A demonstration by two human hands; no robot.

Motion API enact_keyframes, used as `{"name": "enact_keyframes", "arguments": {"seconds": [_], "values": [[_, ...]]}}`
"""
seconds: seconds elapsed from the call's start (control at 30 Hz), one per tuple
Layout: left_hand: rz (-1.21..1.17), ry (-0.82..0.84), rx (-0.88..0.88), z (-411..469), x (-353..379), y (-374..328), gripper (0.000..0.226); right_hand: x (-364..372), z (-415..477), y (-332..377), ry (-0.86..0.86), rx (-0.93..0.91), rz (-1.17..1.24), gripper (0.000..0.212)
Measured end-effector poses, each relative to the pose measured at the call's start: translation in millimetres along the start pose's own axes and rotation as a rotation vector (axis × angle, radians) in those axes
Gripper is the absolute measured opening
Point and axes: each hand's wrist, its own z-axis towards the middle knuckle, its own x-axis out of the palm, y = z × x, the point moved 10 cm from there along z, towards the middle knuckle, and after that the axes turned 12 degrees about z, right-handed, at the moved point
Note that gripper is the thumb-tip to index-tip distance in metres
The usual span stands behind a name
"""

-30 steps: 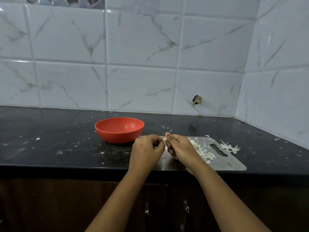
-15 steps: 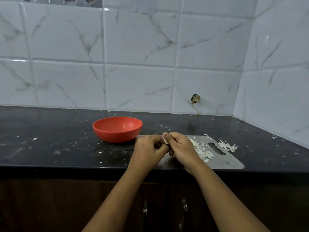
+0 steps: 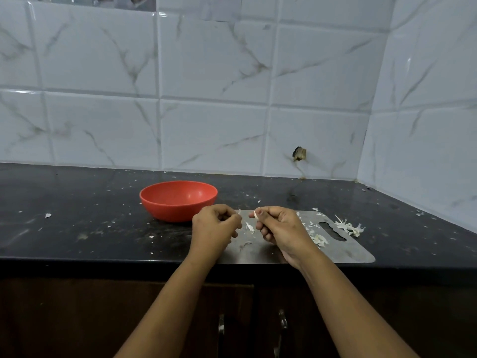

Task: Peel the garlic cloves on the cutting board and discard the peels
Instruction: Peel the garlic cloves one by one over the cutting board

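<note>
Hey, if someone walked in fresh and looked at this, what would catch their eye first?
The bright red bowl on the black counter, behind and left of the left hand. Next, the right hand pinching a pale garlic clove above the metal cutting board, with white peels scattered near the board's right end.

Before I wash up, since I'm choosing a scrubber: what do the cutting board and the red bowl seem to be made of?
The cutting board looks like metal, probably stainless steel: a thin, flat grey sheet with a dull brushed sheen and a cut-out handle slot. The bowl looks like plastic or melamine: uniform orange-red, smooth, with soft highlights. Glazed ceramic can't be ruled out.
</note>
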Motion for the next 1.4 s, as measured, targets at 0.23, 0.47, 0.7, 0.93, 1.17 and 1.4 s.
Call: {"name": "enact_keyframes", "arguments": {"seconds": [0.23,0.47,0.7,0.93,1.17,1.4], "values": [[0.291,0.000,0.105,-4,10,-10,0.008,4,1,-5,0.038,0.049,0.060,0.019],[0.107,0.122,0.119,-6,17,-16,0.038,5,2,-6,0.046,0.046,0.025,0.011],[-0.085,0.161,0.036,-5,15,-9,0.012,4,2,-7,0.024,0.025,-0.041,0.010],[-0.324,0.185,-0.087,-7,14,-1,0.012,3,-3,3,0.000,-0.058,-0.037,0.003],[-0.395,0.265,-0.096,-6,19,1,0.014,5,-5,11,0.006,-0.153,-0.107,0.006],[-0.385,0.268,-0.107,-6,19,4,0.015,13,-3,10,0.053,-0.171,-0.274,0.010]]}}
